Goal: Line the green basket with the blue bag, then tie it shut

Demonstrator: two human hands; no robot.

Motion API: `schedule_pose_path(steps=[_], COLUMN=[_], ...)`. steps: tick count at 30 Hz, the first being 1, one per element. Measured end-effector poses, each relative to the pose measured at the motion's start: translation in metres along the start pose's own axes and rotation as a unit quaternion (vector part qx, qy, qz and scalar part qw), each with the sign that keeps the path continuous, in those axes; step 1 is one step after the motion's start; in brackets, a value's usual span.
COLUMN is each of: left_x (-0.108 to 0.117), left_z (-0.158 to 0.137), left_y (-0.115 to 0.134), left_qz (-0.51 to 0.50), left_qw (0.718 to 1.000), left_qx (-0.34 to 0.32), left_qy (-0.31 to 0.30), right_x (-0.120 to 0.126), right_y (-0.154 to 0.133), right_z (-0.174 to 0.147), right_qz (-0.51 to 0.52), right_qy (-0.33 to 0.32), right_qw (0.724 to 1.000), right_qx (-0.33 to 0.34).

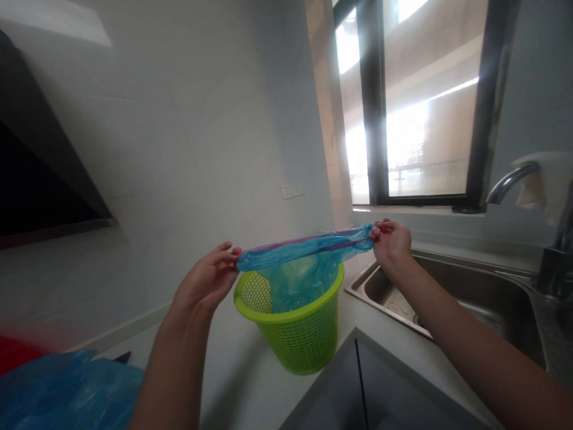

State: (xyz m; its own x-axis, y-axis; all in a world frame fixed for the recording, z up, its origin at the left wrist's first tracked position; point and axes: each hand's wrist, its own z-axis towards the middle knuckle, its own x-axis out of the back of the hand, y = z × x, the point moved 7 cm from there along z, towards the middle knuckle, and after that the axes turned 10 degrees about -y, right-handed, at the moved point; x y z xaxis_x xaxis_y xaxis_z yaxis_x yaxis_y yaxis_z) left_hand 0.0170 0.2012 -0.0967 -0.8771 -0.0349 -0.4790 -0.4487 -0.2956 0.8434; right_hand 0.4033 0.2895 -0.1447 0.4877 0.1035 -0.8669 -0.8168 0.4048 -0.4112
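Observation:
A blue plastic garbage bag (pixel 304 280) with a pinkish-purple drawstring along its mouth is stretched between my two hands. My left hand (pixel 208 278) pinches one end of its rim, and my right hand (pixel 390 240) grips the other end, higher up. The lower part of the bag hangs inside a lime-green perforated plastic basket (pixel 304 343), which stands upright on the white counter. The bag's rim is held above the basket's rim, apart from it. The bottom of the bag is hidden by the basket wall.
To the right lies a steel sink (pixel 474 292) with a curved faucet (pixel 514 179). Another crumpled blue plastic bag (pixel 71 391) sits at the lower left, beside something red and blurred (pixel 20 352). A wall outlet (pixel 292 190) and a window (pixel 430 119) are behind.

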Motion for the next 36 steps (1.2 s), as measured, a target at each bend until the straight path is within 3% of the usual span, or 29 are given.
schedule_pose_path(steps=[4,8,10,13,16,18,20,22,26,29,32,36], left_x=[-0.004,-0.008,-0.007,-0.006,-0.004,-0.002,0.000,0.000,-0.004,-0.006,-0.007,0.004], left_z=[0.000,-0.002,-0.005,-0.010,-0.012,-0.009,-0.003,0.001,0.004,0.003,0.000,-0.006], left_y=[-0.003,0.004,0.012,0.021,0.020,0.014,0.004,-0.005,-0.006,-0.001,0.004,0.016], left_qz=[0.068,0.196,0.303,0.488,0.636,0.678,0.665,0.599,0.403,0.263,0.240,0.424], left_qw=[0.998,0.976,0.939,0.843,0.744,0.719,0.742,0.800,0.913,0.962,0.967,0.903], left_qx=[0.002,-0.094,-0.165,-0.215,-0.167,-0.106,-0.045,-0.009,-0.018,-0.027,-0.035,-0.035], left_qy=[-0.010,-0.027,-0.006,0.062,0.121,0.111,0.065,0.001,-0.067,-0.074,-0.083,-0.051], right_x=[0.000,-0.002,-0.004,-0.009,-0.012,-0.013,-0.012,-0.011,-0.006,-0.005,-0.005,-0.004], right_y=[0.001,0.000,-0.002,-0.004,-0.005,-0.005,-0.006,-0.007,-0.005,0.000,0.007,0.009], right_z=[-0.001,-0.001,-0.002,-0.004,-0.006,-0.007,-0.007,-0.006,-0.004,-0.004,-0.005,-0.006], right_qz=[-0.005,-0.006,-0.007,-0.008,-0.007,-0.006,-0.006,-0.008,-0.011,-0.007,-0.008,-0.003], right_qy=[-0.003,-0.009,-0.022,-0.042,-0.052,-0.049,-0.041,-0.033,-0.012,-0.012,-0.007,0.018], right_qw=[1.000,1.000,1.000,0.999,0.998,0.999,0.999,0.999,1.000,1.000,0.999,0.999], right_qx=[0.000,0.000,0.005,0.016,0.017,0.017,0.019,0.021,0.017,-0.004,-0.032,-0.045])
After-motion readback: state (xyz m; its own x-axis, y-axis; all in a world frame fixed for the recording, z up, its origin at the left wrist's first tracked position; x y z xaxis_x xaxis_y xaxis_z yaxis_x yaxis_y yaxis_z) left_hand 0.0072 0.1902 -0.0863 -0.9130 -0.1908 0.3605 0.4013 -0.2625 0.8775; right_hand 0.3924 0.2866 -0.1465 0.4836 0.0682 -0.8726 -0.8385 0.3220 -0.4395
